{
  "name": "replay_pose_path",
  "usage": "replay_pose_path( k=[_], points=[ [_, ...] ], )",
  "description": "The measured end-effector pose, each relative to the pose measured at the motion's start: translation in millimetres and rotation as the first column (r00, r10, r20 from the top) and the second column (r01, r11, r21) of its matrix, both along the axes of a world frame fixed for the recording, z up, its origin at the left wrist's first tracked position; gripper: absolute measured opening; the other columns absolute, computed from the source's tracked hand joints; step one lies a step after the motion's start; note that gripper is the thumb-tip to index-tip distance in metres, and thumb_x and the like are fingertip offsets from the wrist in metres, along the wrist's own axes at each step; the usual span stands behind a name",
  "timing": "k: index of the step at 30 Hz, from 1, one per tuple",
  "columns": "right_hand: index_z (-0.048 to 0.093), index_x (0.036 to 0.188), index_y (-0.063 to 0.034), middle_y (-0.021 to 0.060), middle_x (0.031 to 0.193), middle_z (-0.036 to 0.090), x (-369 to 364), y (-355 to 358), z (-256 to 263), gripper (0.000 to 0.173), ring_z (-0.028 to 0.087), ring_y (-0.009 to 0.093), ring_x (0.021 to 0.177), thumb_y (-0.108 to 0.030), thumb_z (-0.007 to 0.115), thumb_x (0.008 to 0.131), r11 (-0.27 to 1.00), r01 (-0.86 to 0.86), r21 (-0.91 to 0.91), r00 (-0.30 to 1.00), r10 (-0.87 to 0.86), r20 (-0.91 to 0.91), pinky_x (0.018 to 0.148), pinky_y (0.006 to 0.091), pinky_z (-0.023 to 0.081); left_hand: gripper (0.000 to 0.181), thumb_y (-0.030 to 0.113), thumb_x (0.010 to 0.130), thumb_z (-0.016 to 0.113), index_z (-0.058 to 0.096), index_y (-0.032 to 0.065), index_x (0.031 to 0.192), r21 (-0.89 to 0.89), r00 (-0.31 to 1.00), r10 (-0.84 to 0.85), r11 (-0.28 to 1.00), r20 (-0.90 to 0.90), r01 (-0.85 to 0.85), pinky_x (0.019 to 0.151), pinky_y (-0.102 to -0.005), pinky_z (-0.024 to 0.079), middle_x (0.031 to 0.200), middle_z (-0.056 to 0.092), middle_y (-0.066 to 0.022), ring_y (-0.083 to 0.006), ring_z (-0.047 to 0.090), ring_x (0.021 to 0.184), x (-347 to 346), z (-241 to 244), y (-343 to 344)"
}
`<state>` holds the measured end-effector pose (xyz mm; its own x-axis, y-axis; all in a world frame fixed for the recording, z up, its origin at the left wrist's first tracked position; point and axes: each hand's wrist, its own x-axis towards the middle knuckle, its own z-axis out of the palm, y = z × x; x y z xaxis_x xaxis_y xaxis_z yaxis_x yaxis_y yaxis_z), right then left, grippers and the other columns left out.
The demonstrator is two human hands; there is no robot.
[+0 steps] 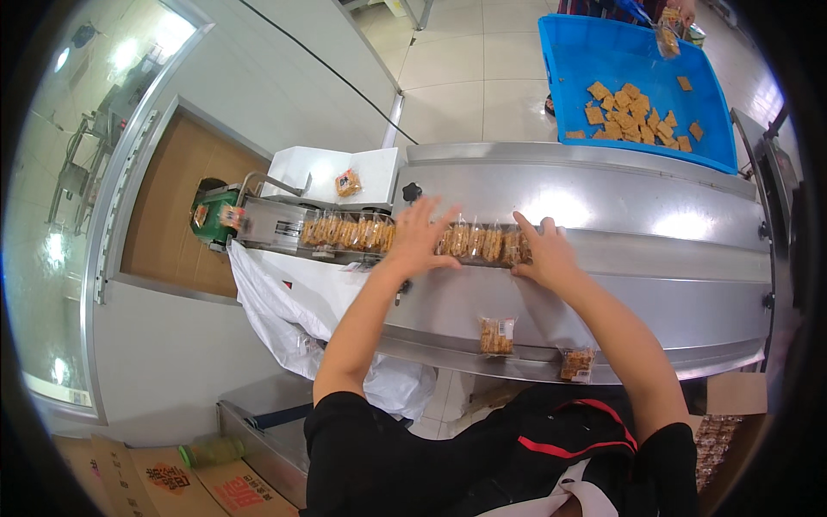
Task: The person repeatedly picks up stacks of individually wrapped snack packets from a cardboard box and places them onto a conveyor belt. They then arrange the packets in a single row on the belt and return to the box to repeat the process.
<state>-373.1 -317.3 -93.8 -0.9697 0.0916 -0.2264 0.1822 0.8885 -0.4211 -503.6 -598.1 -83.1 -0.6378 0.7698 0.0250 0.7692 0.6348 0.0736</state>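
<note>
A row of clear-wrapped snack packets (349, 232) stands on edge in the channel of a steel conveyor (652, 255). My left hand (420, 239), slightly blurred, is over the middle of this row with its fingers spread, hiding some packets. At the row's right end is my right hand (549, 252), thumb on the near side and forefinger on the far side of the last packets. Whether it grips them cannot be seen. Two loose packets, one with a label (497, 336) and another (577, 364), lie along the conveyor's near edge.
A blue plastic bin (646, 71) holds loose crackers; another person's hand (685, 10) is beside it. Leftward, packets sit on a green belt (219, 216) at a wall opening. One packet (347, 183) lies on a white tray (381, 165). White sheeting (284, 297) hangs nearby; cardboard boxes (736, 394) stand below.
</note>
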Motion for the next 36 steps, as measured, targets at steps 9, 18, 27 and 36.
replay_pose_path(
  k=[9,18,27,36],
  points=[
    [0.024,0.168,-0.0362,0.0227,0.166,0.029,6,-9,-7,0.124,0.031,0.047,0.152,-0.049,0.096,0.068,0.996,-0.003,0.086,0.991,0.015,-0.135,0.109,0.0608,0.047,0.121,0.059,0.061,0.094,0.038,0.0276,0.164,-0.248,0.921,0.369,0.910,0.124,-0.331,0.122,-0.0581,0.025,0.160,0.043,-0.0137,-0.0365,0.039,0.149,-55,20,-128],
    [0.028,0.165,-0.0378,0.0198,0.166,0.032,12,14,-6,0.119,0.033,0.048,0.151,-0.047,0.096,0.068,0.999,0.002,0.053,0.994,0.004,-0.108,0.109,0.0587,0.049,0.088,0.009,0.071,0.085,0.052,0.0238,0.151,-0.275,0.958,0.276,0.930,0.079,-0.245,0.106,-0.0512,0.049,0.138,0.052,-0.0139,-0.0398,0.054,0.123,-46,11,-70],
    [0.032,0.164,-0.0384,0.0182,0.163,0.035,21,23,-8,0.112,0.037,0.046,0.147,-0.040,0.096,0.071,0.998,0.017,0.057,0.985,-0.007,-0.171,0.107,0.0567,0.051,0.083,0.000,0.071,0.081,0.054,0.0220,0.147,-0.250,0.978,0.203,0.946,-0.039,-0.206,0.099,-0.0506,0.052,0.129,0.051,-0.0155,-0.0408,0.054,0.115,-35,-9,-52],
    [0.030,0.165,-0.0388,0.0201,0.144,0.045,89,165,-16,0.122,0.046,0.044,0.129,-0.032,0.099,0.065,0.992,0.123,0.025,0.987,-0.120,-0.103,0.108,0.0546,0.048,0.086,0.011,0.074,0.082,0.052,0.0230,0.154,0.207,0.869,-0.003,0.972,0.495,-0.115,0.111,-0.0470,0.045,0.136,0.044,-0.0162,-0.0382,0.046,0.126,14,-20,52]
  ],
)
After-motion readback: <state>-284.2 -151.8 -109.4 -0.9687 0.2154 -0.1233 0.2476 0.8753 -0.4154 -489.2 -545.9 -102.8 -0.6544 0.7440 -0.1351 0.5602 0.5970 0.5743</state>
